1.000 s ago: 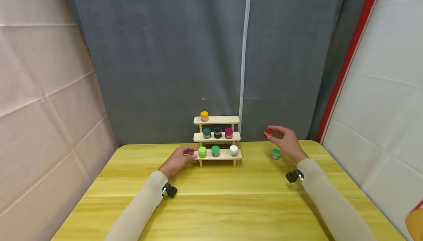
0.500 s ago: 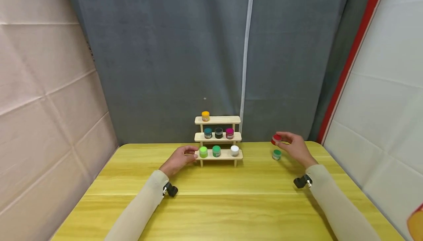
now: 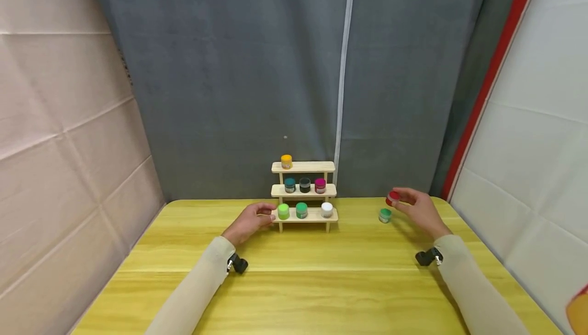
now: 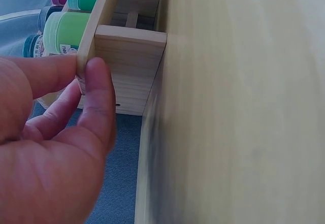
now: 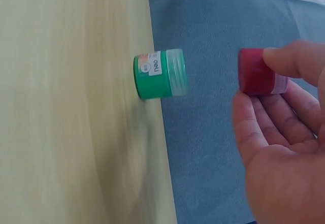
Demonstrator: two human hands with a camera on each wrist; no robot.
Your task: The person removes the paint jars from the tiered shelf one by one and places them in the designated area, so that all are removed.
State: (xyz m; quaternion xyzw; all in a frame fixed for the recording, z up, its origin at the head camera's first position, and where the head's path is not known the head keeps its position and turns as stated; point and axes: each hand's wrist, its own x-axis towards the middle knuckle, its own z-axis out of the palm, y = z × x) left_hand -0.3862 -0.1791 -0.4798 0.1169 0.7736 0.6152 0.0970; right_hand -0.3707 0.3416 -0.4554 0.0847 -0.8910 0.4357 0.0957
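A three-tier wooden display rack (image 3: pixel 305 167) stands at the table's back edge. My left hand (image 3: pixel 250 220) pinches the left end of its lowest board (image 4: pixel 90 36) between thumb and fingers. Beside that grip sits a light green paint jar (image 4: pixel 66 31). Off to the right, my right hand (image 3: pixel 420 211) holds a red paint jar (image 5: pixel 256 71) in the air between thumb and fingers. Below and slightly left of it, a green paint jar (image 5: pixel 160 74) stands upright on the table, apart from the hand.
On the lowest tier are also a green jar (image 3: pixel 301 210) and a white jar (image 3: pixel 326 210). The middle tier bears teal (image 3: pixel 290 185), black (image 3: pixel 304 185) and magenta (image 3: pixel 320 186) jars. A yellow jar (image 3: pixel 287 161) tops the rack. A grey curtain (image 3: pixel 229 95) hangs behind the table (image 3: pixel 294 284).
My right hand has moved right and down with the red paint jar, coming over beside the green jar on the table. The left hand keeps its hold on the rack.
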